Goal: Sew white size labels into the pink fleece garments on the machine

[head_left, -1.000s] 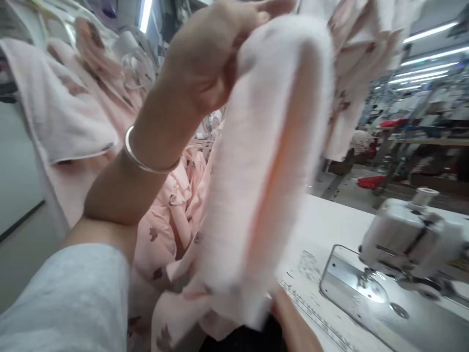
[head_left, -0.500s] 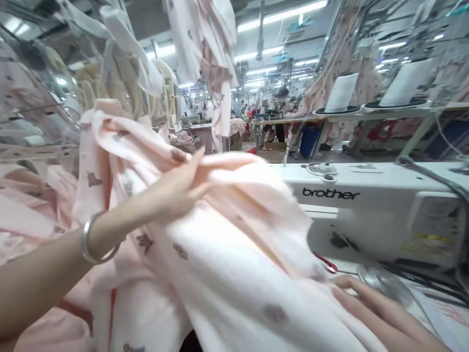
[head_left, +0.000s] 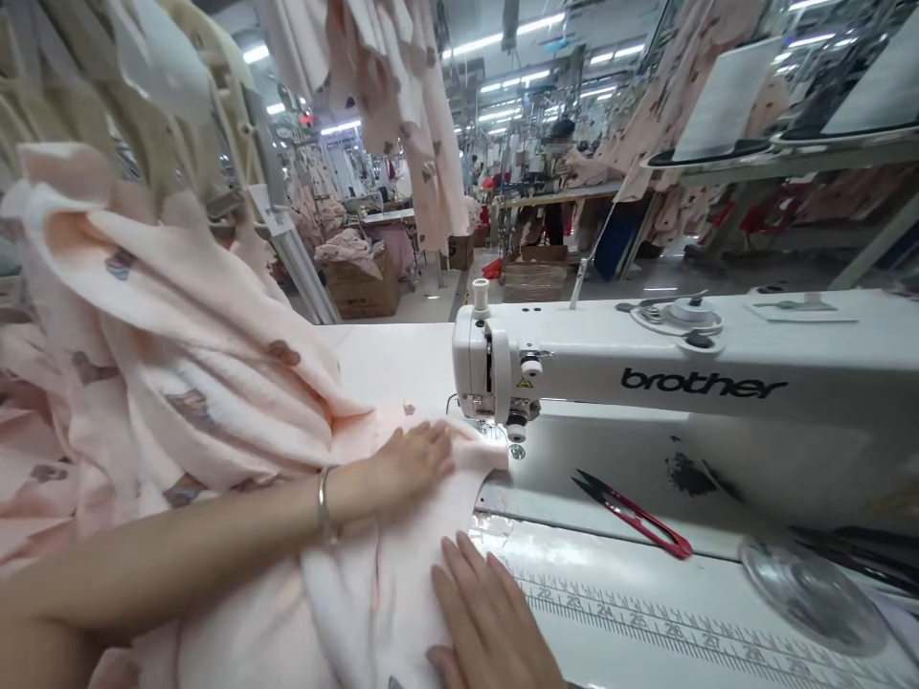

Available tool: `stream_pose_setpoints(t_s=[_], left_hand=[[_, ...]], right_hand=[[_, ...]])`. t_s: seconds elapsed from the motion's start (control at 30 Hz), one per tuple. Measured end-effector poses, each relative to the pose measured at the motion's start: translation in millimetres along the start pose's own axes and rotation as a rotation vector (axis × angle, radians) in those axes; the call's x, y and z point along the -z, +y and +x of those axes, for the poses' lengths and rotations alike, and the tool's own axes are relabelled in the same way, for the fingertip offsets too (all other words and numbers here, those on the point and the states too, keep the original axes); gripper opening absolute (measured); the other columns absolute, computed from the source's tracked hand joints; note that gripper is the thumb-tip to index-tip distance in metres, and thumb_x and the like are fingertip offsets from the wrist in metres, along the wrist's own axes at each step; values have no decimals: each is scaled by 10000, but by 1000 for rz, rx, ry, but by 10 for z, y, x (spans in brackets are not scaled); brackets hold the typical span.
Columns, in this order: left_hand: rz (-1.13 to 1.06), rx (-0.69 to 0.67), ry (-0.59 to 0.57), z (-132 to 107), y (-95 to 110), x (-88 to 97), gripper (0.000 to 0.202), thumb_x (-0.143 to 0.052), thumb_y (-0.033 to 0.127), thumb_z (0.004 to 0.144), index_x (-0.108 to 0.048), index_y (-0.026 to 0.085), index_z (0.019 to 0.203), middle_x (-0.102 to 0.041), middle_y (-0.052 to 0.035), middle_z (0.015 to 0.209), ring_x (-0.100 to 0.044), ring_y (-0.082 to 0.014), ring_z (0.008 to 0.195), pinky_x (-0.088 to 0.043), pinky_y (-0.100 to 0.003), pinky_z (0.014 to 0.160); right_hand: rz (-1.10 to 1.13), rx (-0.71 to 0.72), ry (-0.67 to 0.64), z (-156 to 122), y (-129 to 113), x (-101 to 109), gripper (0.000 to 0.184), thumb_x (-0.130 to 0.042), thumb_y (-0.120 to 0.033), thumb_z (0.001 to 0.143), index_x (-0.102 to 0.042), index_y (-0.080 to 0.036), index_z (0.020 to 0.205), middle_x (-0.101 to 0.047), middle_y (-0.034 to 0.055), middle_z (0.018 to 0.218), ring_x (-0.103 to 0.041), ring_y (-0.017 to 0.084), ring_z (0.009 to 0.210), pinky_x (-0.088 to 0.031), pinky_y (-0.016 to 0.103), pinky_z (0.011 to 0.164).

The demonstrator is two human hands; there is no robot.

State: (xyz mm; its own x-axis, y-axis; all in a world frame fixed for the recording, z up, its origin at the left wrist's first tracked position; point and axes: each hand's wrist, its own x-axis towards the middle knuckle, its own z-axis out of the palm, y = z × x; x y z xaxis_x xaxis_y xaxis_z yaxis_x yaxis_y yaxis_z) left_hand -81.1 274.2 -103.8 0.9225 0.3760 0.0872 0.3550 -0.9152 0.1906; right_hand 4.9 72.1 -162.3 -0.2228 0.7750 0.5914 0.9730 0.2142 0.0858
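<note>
The left hand [head_left: 413, 464], a metal bangle [head_left: 324, 502] at its wrist, lies flat on a pale pink printed garment [head_left: 179, 364], its fingers reaching toward the presser foot [head_left: 515, 431] of a white Brother sewing machine [head_left: 632, 373]. The right hand [head_left: 488, 617] spreads on the same cloth, nearer the body. The hands are apart, both open and pressing down, with neither clamped on a fold.

The garment sits on the bench [head_left: 388, 359], heaped in loose folds to the left, with one edge running right to the presser foot. It looks light, soft and limp – likely to slump and shift easily, and best controlled with flat palms near the edge, not by pinching. Small brownish motifs dot the pink.

To the right, red-handled thread snips [head_left: 632, 517] lie on the machine bed, just beyond a ruled scale [head_left: 646, 612] – and a clear round disc [head_left: 811, 593] sits further right.
</note>
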Motion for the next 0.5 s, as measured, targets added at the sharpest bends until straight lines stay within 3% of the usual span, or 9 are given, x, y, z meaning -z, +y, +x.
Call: stream_pose_setpoints(t_s=[0.1, 0.2, 0.27, 0.37, 0.5], left_hand=[[26, 88, -5, 363, -379, 51, 344, -423, 308, 927, -524, 124, 1200, -521, -194, 1301, -482, -320, 1238, -367, -489, 1018], [46, 120, 16, 415, -557, 208, 337, -357, 240, 942, -508, 70, 1191, -479, -264, 1304, -447, -376, 1254, -313, -579, 1015], [31, 57, -11, 336, -491, 260, 335, -304, 192, 947, -514, 110, 1196, -472, -213, 1337, -434, -313, 1278, -322, -502, 1050], [-3, -79, -93, 249, -281, 182, 326, -370, 191, 929, -511, 198, 1223, -498, -98, 1341, -445, -226, 1266, -375, -375, 1040], [10, -107, -111, 439, -195, -68, 319, -394, 241, 931, -519, 148, 1210, -511, -160, 1292, -395, -329, 1272, -330, -554, 1011]], right_hand=[[38, -58, -54, 218, -165, -295, 517, -514, -517, 880, -559, -142, 1233, -519, 137, 1326, -496, 314, 1210, -486, 445, 949], [101, -187, 70, 279, -303, -468, 489, -520, -532, 866, -609, -139, 1143, -565, 142, 1271, -485, 327, 1216, -201, 538, 1131], [92, -193, 110, 222, -326, -499, 408, -490, -469, 901, -623, -134, 1092, -584, 138, 1248, -475, 320, 1227, -41, 559, 1149], [39, -166, 71, 69, -224, -430, 331, -444, -389, 945, -624, -130, 1046, -579, 139, 1254, -460, 308, 1246, -72, 588, 1140], [-1, -235, -31, -9, 61, -226, 274, -509, -366, 918, -621, -136, 1017, -538, 129, 1308, -433, 290, 1274, -59, 538, 1157]])
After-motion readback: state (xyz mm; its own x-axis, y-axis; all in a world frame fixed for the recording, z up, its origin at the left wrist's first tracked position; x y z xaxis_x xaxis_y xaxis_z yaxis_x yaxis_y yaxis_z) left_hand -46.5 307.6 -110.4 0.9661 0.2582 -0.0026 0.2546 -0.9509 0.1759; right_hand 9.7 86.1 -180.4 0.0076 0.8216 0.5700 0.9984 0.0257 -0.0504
